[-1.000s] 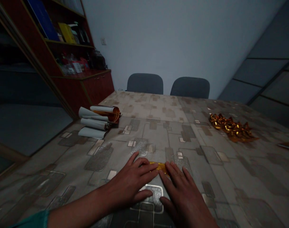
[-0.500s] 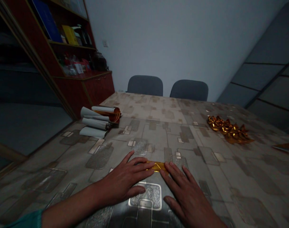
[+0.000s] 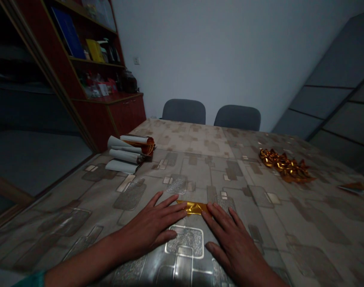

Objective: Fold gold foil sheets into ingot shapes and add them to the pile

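A small folded strip of shiny gold foil paper (image 3: 195, 208) lies flat on the patterned tablecloth (image 3: 196, 159) in front of me. My left hand (image 3: 153, 223) rests palm down with fingers spread, its fingertips on the strip's left end. From the other side, my right hand (image 3: 232, 239) lies flat too, its fingertips covering the right end. The middle of the strip shows between them, creased and reflecting light.
Rolled sheets of grey-backed foil paper (image 3: 126, 153) lie at the left. A cluster of folded gold foil pieces (image 3: 285, 165) sits at the right, with another foil piece (image 3: 357, 188) near the right edge. Two grey chairs (image 3: 184, 111) stand behind the table, beside a red-brown cabinet (image 3: 126, 113).
My left hand has slid a little to the left along the strip, uncovering more of the gold foil. The right hand has stayed nearly still. The view has shifted slightly.
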A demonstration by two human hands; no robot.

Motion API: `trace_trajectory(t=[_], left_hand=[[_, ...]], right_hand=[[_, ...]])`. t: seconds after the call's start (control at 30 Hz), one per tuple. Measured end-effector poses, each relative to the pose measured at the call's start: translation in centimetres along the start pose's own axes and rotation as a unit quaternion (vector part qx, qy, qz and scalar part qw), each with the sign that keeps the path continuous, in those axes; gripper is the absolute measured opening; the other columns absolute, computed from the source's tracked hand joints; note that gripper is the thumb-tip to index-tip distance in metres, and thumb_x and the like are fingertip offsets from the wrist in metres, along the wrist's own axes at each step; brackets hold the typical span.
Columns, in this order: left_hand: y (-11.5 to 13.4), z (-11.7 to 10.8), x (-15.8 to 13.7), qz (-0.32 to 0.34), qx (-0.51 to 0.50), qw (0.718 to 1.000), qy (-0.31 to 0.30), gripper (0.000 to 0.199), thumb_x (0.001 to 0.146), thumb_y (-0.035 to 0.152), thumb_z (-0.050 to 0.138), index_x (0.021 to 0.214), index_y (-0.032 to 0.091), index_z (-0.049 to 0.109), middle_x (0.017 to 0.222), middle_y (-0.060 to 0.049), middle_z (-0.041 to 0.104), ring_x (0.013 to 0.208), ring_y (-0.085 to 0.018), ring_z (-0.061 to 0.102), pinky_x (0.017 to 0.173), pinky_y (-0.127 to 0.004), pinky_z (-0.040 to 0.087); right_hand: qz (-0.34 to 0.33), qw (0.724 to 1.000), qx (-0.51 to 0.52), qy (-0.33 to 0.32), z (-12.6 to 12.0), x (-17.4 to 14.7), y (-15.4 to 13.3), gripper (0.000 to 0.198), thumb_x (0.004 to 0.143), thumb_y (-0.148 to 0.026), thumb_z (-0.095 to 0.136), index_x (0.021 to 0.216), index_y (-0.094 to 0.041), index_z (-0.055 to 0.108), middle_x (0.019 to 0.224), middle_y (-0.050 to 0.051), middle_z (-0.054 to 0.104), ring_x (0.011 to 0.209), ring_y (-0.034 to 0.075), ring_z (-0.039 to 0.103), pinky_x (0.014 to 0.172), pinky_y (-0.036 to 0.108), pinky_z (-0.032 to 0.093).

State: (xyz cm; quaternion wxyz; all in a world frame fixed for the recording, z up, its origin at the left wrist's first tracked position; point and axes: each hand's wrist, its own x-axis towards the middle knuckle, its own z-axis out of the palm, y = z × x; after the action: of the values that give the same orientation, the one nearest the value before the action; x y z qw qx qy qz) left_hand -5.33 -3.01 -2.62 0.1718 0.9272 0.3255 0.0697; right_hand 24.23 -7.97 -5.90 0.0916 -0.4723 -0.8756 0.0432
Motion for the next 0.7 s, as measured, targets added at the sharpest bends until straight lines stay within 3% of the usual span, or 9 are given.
trace_trajectory(t=[0.1, 0.17, 0.23, 0.33, 0.47, 0.53, 0.6, 0.7], left_hand=[[0.2, -0.3, 0.3, -0.03, -0.015, 0.998, 0.052, 0.04, 0.099, 0.031, 0.049, 0.139, 0.032, 0.05, 0.149, -0.006, 0.049, 0.14, -0.028, 0.04, 0.115, -0.056, 0.023], [0.6, -0.5, 1.4, -0.064, -0.017, 0.991, 0.118, 0.029, 0.098, 0.026, 0.05, 0.125, 0.025, 0.061, 0.135, -0.008, 0.061, 0.128, -0.027, 0.052, 0.111, -0.05, 0.031], [1.1, -0.6, 3.0, -0.099, -0.026, 0.986, 0.134, 0.023, 0.094, 0.029, 0.057, 0.114, 0.02, 0.064, 0.116, -0.009, 0.067, 0.11, -0.025, 0.059, 0.097, -0.042, 0.043], [1.6, -0.8, 5.4, -0.134, -0.01, 0.984, 0.119, 0.022, 0.086, 0.033, 0.066, 0.102, 0.018, 0.064, 0.105, -0.008, 0.063, 0.101, -0.027, 0.056, 0.087, -0.04, 0.044], [1.5, -0.6, 6.6, -0.138, -0.08, 0.98, 0.117, 0.015, 0.079, 0.026, 0.07, 0.085, 0.018, 0.059, 0.091, -0.004, 0.058, 0.091, -0.025, 0.053, 0.081, -0.036, 0.041], [1.3, -0.3, 6.6, -0.132, -0.112, 0.977, 0.123, 0.016, 0.075, 0.022, 0.071, 0.08, 0.018, 0.056, 0.088, -0.002, 0.057, 0.088, -0.023, 0.053, 0.078, -0.033, 0.04], [1.1, 0.0, 6.8, -0.128, -0.156, 0.971, 0.126, 0.015, 0.074, 0.018, 0.069, 0.076, 0.018, 0.054, 0.082, 0.0, 0.057, 0.081, -0.019, 0.054, 0.071, -0.029, 0.04], [1.0, 0.0, 7.4, -0.134, -0.224, 0.955, 0.137, 0.014, 0.08, 0.018, 0.063, 0.075, 0.018, 0.05, 0.07, 0.003, 0.055, 0.066, -0.014, 0.055, 0.059, -0.023, 0.04]], right_hand=[[0.003, 1.0, 0.014, 0.006, -0.4, 0.2, -0.2, 0.06, 0.098, -0.041, 0.052, 0.153, -0.028, 0.032, 0.157, 0.011, 0.038, 0.141, 0.031, 0.037, 0.111, 0.061, 0.031], [0.01, 0.999, 0.034, 0.013, -1.2, 0.7, -0.3, 0.054, 0.097, -0.041, 0.052, 0.149, -0.028, 0.041, 0.152, 0.012, 0.045, 0.137, 0.032, 0.043, 0.109, 0.059, 0.034], [0.015, 0.998, 0.065, 0.021, -2.2, 1.5, -0.4, 0.045, 0.098, -0.036, 0.053, 0.142, -0.029, 0.051, 0.144, 0.011, 0.054, 0.13, 0.031, 0.049, 0.106, 0.055, 0.038], [0.008, 0.994, 0.11, 0.027, -3.4, 3.2, -0.1, 0.034, 0.096, -0.02, 0.054, 0.127, -0.03, 0.064, 0.123, 0.008, 0.065, 0.114, 0.027, 0.057, 0.099, 0.047, 0.042], [0.02, 0.984, 0.174, 0.013, -3.9, 6.0, 1.2, 0.022, 0.087, -0.008, 0.059, 0.092, -0.023, 0.074, 0.094, 0.006, 0.069, 0.09, 0.024, 0.06, 0.084, 0.04, 0.043], [0.011, 0.976, 0.218, 0.003, -4.0, 7.3, 2.0, 0.022, 0.08, -0.007, 0.064, 0.094, -0.022, 0.073, 0.091, 0.004, 0.068, 0.089, 0.023, 0.059, 0.083, 0.037, 0.043], [0.015, 0.949, 0.314, -0.009, -4.0, 8.3, 2.7, 0.027, 0.072, -0.006, 0.069, 0.095, -0.02, 0.072, 0.093, 0.004, 0.068, 0.09, 0.023, 0.058, 0.083, 0.036, 0.042], [0.019, 0.916, 0.4, -0.032, -4.0, 9.3, 3.6, 0.012, 0.076, -0.011, 0.067, 0.084, -0.017, 0.072, 0.08, 0.002, 0.067, 0.074, 0.018, 0.059, 0.072, 0.031, 0.045]])
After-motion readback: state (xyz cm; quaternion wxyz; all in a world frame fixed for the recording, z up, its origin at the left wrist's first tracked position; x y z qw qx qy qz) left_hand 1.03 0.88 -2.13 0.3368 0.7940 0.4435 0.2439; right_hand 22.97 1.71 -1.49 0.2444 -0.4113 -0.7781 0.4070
